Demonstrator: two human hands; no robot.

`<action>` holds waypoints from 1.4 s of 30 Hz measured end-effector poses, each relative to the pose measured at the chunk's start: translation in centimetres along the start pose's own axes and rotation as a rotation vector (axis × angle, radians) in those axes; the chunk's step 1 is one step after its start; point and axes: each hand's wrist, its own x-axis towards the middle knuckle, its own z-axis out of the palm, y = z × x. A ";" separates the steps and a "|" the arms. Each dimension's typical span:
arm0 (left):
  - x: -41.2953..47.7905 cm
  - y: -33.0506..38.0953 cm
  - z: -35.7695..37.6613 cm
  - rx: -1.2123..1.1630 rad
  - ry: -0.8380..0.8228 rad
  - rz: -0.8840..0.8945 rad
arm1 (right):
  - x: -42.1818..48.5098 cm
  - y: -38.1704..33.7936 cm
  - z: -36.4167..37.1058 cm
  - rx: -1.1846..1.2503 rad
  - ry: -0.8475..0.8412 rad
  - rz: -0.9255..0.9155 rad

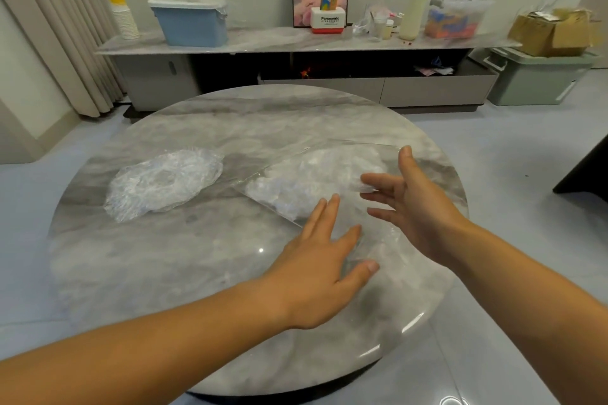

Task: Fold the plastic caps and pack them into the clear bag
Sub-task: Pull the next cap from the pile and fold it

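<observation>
1. Round marble table (184, 260); sideboard behind at 12 o'clock.
2. Clear bag (316, 181) edges barely visible, caps inside blurred.
3. Loose plastic caps (161, 184) at 10 o'clock.
4. Left hand (316, 270) and right hand (414, 204) splayed, holding nothing, over bag.

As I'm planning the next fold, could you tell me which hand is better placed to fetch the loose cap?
Probably the left hand: the loose cap lies on its side of the table, while the right hand hovers open over the clear bag.
</observation>
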 end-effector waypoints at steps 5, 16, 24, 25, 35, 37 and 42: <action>-0.3 0.2 0.1 -0.007 0.039 -0.040 | 0.3 -0.4 0.8 0.051 -0.061 -0.036; -2.9 -2.6 -1.0 -0.249 0.060 0.056 | 1.1 0.2 5.1 0.011 -0.244 -0.063; -4.4 -4.9 -1.5 -0.289 0.029 0.050 | 3.7 -0.4 7.9 0.183 -0.222 -0.025; -4.6 -5.2 -1.5 -0.287 0.022 0.050 | 3.9 -0.4 8.0 0.209 -0.211 -0.015; -4.7 -7.2 -1.6 -0.267 0.004 0.070 | 3.0 -0.7 7.7 0.636 0.105 0.044; -4.6 -7.2 -1.6 -0.268 0.002 0.077 | 2.7 -0.9 7.7 0.689 0.140 0.059; -4.4 -7.3 -1.7 -0.279 0.001 0.085 | 3.2 -1.2 8.0 0.726 0.100 0.074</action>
